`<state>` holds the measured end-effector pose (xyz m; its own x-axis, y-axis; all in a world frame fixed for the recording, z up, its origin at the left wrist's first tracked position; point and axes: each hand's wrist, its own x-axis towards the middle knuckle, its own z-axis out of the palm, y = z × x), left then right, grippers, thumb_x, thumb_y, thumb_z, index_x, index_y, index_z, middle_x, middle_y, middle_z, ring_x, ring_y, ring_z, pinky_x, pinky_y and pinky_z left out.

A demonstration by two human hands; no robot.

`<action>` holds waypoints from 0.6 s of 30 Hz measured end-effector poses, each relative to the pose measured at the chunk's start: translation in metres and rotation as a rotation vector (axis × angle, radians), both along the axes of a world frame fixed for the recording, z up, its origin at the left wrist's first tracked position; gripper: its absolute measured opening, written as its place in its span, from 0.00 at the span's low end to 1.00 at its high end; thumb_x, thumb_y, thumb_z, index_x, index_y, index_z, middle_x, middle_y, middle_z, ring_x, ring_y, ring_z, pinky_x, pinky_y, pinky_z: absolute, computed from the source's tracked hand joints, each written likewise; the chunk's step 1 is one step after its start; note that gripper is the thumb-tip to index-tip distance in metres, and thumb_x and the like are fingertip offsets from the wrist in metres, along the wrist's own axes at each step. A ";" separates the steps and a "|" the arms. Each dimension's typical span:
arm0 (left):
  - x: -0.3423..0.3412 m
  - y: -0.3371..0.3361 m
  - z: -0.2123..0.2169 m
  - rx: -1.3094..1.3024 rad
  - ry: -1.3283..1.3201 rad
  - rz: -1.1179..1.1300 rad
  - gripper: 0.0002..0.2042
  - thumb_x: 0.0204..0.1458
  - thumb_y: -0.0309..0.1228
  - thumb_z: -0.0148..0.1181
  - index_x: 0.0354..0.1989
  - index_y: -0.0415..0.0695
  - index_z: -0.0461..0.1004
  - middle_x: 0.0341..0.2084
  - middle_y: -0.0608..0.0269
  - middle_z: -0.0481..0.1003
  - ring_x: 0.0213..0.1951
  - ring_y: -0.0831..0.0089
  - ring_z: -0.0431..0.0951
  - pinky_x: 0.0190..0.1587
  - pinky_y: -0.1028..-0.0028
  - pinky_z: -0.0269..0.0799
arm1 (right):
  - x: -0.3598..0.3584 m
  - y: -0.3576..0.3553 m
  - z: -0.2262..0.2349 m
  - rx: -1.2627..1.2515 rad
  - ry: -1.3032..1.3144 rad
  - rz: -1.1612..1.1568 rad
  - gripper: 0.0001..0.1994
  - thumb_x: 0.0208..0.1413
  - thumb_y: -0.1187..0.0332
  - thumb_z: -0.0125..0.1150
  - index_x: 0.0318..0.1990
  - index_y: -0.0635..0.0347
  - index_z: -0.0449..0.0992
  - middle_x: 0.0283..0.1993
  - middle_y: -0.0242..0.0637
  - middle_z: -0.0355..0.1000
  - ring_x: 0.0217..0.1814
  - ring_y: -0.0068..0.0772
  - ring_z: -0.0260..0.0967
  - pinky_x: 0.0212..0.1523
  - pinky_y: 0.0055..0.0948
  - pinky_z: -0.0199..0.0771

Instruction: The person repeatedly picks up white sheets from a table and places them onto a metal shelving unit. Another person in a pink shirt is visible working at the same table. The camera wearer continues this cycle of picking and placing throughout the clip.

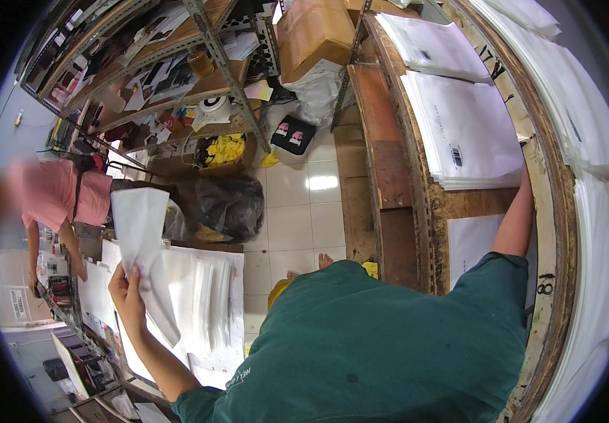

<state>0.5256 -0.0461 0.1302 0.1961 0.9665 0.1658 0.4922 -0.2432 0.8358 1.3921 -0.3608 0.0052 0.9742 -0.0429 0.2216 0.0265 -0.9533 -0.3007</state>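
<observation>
My left hand (128,292) is closed, thumb and fingers pinching a limp white translucent sheet (141,225) held up over a table. Below it, stacked white translucent sheets (209,303) lie on the tabletop. My right forearm (516,218) reaches along the wooden shelf on the right. Its hand disappears at the edge of a stack of white printed plastic packets (463,130), so the fingers are hidden. Near that elbow a single white sheet (470,243) lies flat on the shelf.
Across the table a person in a pink shirt (82,194) works. Metal shelving (209,49) with clutter, a cardboard box (313,35), a black bag (228,208) and a box of yellow items (225,149) stand ahead. More white packets (565,92) line the far right shelf.
</observation>
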 end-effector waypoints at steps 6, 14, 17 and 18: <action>0.047 0.000 0.009 -0.061 -0.159 -0.188 0.19 0.52 0.22 0.51 0.53 0.34 0.64 0.37 0.64 0.73 0.28 0.86 0.68 0.27 0.86 0.62 | -0.022 0.028 -0.012 -0.215 0.007 0.078 0.28 0.52 0.45 0.40 0.62 0.36 0.56 0.65 0.45 0.50 0.64 0.51 0.49 0.62 0.50 0.46; 0.068 0.004 0.012 -0.099 -0.358 -0.248 0.18 0.50 0.22 0.52 0.51 0.33 0.66 0.42 0.60 0.73 0.43 0.77 0.71 0.49 0.79 0.63 | -0.109 0.090 -0.027 -0.268 0.206 0.273 0.27 0.56 0.43 0.32 0.64 0.28 0.51 0.69 0.44 0.41 0.70 0.56 0.34 0.65 0.57 0.34; 0.069 0.000 0.020 -0.090 -0.417 -0.216 0.18 0.49 0.22 0.52 0.50 0.32 0.67 0.42 0.59 0.73 0.43 0.77 0.72 0.49 0.79 0.63 | -0.120 0.094 -0.021 -0.221 0.263 0.206 0.27 0.56 0.43 0.31 0.64 0.25 0.47 0.71 0.39 0.36 0.71 0.57 0.31 0.65 0.60 0.31; 0.067 -0.002 0.022 -0.093 -0.423 -0.199 0.18 0.49 0.22 0.52 0.50 0.32 0.67 0.42 0.59 0.73 0.43 0.76 0.72 0.49 0.79 0.63 | -0.123 0.097 -0.021 -0.213 0.270 0.188 0.27 0.56 0.43 0.31 0.64 0.24 0.46 0.71 0.37 0.34 0.71 0.57 0.30 0.64 0.61 0.30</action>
